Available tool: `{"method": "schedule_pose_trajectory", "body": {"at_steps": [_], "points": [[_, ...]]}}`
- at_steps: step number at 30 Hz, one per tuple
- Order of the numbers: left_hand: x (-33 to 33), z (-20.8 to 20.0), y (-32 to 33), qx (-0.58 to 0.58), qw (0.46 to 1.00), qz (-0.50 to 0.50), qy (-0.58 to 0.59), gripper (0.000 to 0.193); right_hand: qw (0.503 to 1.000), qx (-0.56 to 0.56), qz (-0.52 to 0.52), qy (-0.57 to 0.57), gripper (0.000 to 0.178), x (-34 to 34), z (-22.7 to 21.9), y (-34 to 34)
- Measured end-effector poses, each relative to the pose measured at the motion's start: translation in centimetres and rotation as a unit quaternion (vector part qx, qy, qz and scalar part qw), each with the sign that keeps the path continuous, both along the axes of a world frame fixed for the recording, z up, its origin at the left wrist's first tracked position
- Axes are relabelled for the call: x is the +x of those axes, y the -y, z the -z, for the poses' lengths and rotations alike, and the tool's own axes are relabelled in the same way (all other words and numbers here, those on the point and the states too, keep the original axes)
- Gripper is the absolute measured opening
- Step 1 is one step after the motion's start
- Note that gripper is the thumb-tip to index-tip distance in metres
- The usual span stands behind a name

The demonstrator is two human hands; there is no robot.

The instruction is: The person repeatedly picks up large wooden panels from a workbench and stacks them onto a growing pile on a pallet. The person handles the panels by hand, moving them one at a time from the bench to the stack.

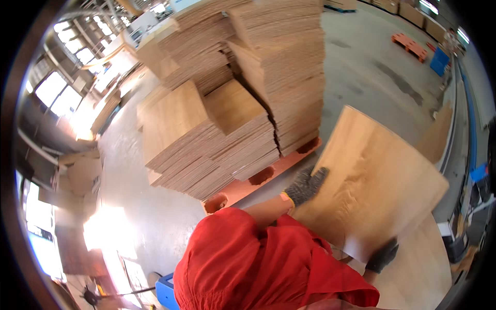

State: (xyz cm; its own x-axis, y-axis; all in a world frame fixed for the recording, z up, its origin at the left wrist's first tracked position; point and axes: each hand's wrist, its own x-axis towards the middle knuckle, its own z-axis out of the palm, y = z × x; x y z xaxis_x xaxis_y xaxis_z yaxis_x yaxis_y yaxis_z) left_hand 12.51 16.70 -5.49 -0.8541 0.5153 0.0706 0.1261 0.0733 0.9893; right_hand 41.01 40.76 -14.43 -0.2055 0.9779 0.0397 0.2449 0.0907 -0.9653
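Note:
A wood-grained panel with a rounded corner is held tilted in front of me, to the right of a tall stack. My left hand, in a dark knit glove with a yellow cuff, grips its left edge. Lower down, my right hand, also in a dark glove, is closed around the near edge, its fingers partly hidden by the panel. Beneath that hand lies a pale, round-edged board. Across from me, many similar wooden panels are piled in uneven columns on an orange pallet.
Another orange pallet lies on the grey floor at the far right, near a blue object. Cardboard pieces stand at the left. By my lower left is a blue box-like thing. Dark equipment borders the right side.

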Motion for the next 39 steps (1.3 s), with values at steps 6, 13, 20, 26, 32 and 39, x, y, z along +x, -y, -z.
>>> {"method": "schedule_pose_trajectory", "body": {"at_steps": [6, 13, 20, 26, 32, 39], "points": [[-3.9, -3.4, 14.4, 0.014, 0.984, -0.176, 0.0, 0.043, 0.933, 0.127, -0.334, 0.047, 0.042, -15.8, -7.8, 4.5], [-6.5, -7.7, 31.6, 0.057, 0.941, -0.327, 0.066, 0.047, 0.821, 0.069, -0.567, 0.011, 0.066, -32.7, -14.8, 18.9], [-12.5, -9.9, 46.8, 0.043, 0.887, -0.454, 0.065, 0.053, 0.736, 0.18, -0.644, 0.104, 0.075, -48.4, -18.7, 33.6], [-20.7, -8.0, 56.5, -0.145, 0.897, -0.416, 0.045, 0.07, 0.671, 0.215, -0.685, 0.184, 0.077, -58.5, -17.5, 43.7], [-15.8, -9.0, 55.7, -0.629, 0.585, -0.463, -0.218, 0.077, 0.697, 0.207, -0.662, 0.182, 0.077, -60.7, -13.5, 46.2], [-5.6, -25.2, 61.4, -0.368, 0.508, -0.538, -0.563, 0.056, 0.698, 0.287, -0.629, 0.188, 0.068, -60.1, -14.0, 45.8]]}}
